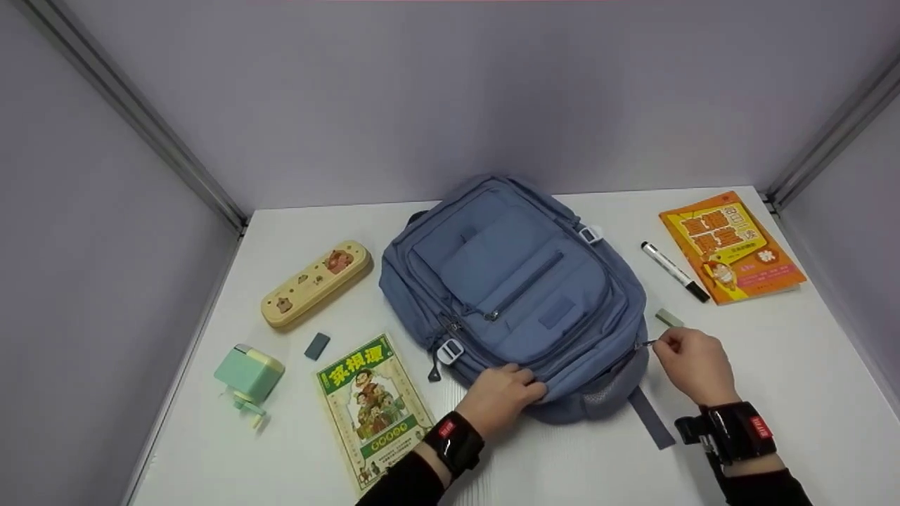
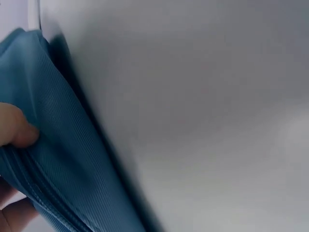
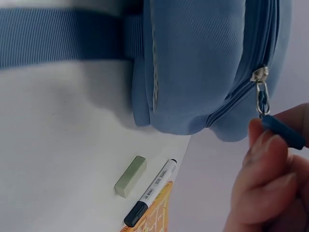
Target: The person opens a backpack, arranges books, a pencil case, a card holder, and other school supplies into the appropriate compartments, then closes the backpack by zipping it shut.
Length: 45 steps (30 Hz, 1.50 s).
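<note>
Hands [image 1: 498, 397] [image 1: 695, 362] at backpack [image 1: 520, 274] edge, zipper pull [image 3: 284, 132] pinched, table [image 1: 576, 467] margin in front

Zipper pull [image 3: 283, 132] (blue) in hand [image 3: 270, 183]

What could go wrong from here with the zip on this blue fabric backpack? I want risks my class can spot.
The right grip pinches only a small dark-blue pull tab on a silver metal zip slider, so it might slip off.
The left grip holds the backpack beside a blue zip track; fabric could fold in and snag.
The pale green rectangular block lies near the right grip, so a wide pull might knock it.
</note>
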Each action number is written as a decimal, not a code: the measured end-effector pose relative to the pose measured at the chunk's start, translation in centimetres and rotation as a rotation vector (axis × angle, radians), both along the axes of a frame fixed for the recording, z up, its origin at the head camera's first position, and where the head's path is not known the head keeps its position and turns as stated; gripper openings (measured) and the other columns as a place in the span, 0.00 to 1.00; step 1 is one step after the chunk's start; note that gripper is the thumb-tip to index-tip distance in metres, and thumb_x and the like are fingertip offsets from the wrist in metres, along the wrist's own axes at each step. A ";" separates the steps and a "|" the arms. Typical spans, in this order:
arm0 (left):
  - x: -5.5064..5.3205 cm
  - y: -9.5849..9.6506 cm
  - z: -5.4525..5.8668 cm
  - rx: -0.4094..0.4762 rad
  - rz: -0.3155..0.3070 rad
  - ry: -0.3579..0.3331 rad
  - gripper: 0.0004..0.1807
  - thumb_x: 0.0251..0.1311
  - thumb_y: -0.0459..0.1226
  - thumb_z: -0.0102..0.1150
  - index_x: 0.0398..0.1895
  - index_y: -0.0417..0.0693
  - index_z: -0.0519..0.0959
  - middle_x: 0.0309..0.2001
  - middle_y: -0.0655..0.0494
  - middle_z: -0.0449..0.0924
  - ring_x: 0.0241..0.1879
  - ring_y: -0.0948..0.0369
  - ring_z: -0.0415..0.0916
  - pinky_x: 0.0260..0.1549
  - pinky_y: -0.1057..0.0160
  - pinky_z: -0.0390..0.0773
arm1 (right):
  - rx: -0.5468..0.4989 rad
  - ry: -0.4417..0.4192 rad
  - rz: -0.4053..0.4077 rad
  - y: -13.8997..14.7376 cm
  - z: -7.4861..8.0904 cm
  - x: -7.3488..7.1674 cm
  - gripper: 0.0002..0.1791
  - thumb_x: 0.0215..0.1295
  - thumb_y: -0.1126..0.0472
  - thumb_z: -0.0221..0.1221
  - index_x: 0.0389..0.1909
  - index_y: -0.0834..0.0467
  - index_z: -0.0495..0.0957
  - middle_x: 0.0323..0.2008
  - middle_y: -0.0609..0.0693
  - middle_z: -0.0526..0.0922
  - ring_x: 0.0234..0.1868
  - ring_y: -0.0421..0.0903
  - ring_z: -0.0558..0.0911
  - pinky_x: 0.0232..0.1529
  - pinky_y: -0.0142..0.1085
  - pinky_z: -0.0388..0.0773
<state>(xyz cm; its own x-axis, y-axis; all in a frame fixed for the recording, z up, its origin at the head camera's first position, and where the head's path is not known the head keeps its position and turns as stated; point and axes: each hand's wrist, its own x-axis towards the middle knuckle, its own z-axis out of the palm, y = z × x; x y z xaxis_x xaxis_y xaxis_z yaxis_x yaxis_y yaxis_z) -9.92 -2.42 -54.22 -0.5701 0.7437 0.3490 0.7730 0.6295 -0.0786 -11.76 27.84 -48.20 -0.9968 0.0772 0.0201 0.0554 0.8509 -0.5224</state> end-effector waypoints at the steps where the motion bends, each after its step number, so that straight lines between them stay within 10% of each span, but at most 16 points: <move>1: -0.1 -0.4 0.0 0.006 -0.012 0.005 0.11 0.50 0.32 0.62 0.33 0.60 0.80 0.31 0.66 0.82 0.30 0.65 0.76 0.24 0.70 0.76 | 0.000 0.002 -0.003 0.0 -0.1 -0.1 0.11 0.60 0.65 0.52 0.24 0.63 0.81 0.18 0.49 0.77 0.20 0.43 0.70 0.21 0.34 0.63; 13: -0.9 -5.8 0.0 0.065 -0.098 0.022 0.10 0.53 0.30 0.61 0.29 0.58 0.80 0.37 0.67 0.87 0.41 0.66 0.83 0.53 0.63 0.81 | -0.002 0.011 -0.043 0.9 -0.8 -0.9 0.11 0.60 0.65 0.53 0.25 0.64 0.81 0.18 0.51 0.78 0.21 0.45 0.71 0.23 0.35 0.63; 24: -1.6 -7.6 0.4 0.101 0.063 -0.124 0.14 0.50 0.26 0.61 0.35 0.54 0.79 0.43 0.62 0.84 0.48 0.61 0.81 0.60 0.54 0.77 | -0.022 -0.022 -0.049 0.7 -1.3 -0.6 0.11 0.61 0.64 0.53 0.25 0.64 0.81 0.18 0.50 0.78 0.21 0.44 0.71 0.23 0.35 0.64; 28: 0.0 -5.5 3.0 0.051 0.232 -0.358 0.28 0.42 0.29 0.66 0.52 0.51 0.76 0.53 0.52 0.78 0.58 0.51 0.75 0.63 0.45 0.73 | -0.025 -0.028 -0.049 0.7 -1.2 -0.4 0.11 0.61 0.64 0.53 0.25 0.63 0.81 0.17 0.49 0.77 0.21 0.43 0.71 0.23 0.34 0.64; 32: 1.7 -0.9 5.4 -0.009 0.317 -0.449 0.42 0.50 0.45 0.71 0.69 0.48 0.66 0.63 0.46 0.73 0.63 0.47 0.72 0.63 0.43 0.73 | -0.030 -0.045 -0.053 0.8 -1.1 -0.4 0.11 0.62 0.63 0.53 0.25 0.63 0.80 0.18 0.48 0.76 0.21 0.43 0.70 0.23 0.34 0.63; 40: 3.6 8.0 4.8 -0.273 0.497 -0.246 0.51 0.51 0.67 0.63 0.75 0.56 0.61 0.64 0.56 0.72 0.59 0.55 0.74 0.56 0.54 0.78 | -0.061 -0.068 -0.064 0.2 -1.3 -0.2 0.11 0.63 0.63 0.52 0.27 0.63 0.80 0.18 0.48 0.76 0.22 0.43 0.70 0.24 0.34 0.63; 45: 3.6 10.1 2.9 -0.356 0.570 -0.069 0.36 0.62 0.61 0.57 0.69 0.57 0.67 0.60 0.57 0.75 0.56 0.55 0.77 0.50 0.55 0.80 | -0.079 -0.074 -0.063 -0.2 -1.3 0.1 0.12 0.63 0.63 0.52 0.26 0.63 0.80 0.18 0.47 0.76 0.22 0.43 0.71 0.24 0.33 0.63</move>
<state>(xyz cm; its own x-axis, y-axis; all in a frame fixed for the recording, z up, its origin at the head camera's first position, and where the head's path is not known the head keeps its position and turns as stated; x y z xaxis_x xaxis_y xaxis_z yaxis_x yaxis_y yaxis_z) -6.28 7.64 -51.36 -0.9196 0.3833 0.0864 0.3389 0.8851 -0.3190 -11.66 27.65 -49.47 -0.9885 0.1379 -0.0620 0.1481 0.8009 -0.5802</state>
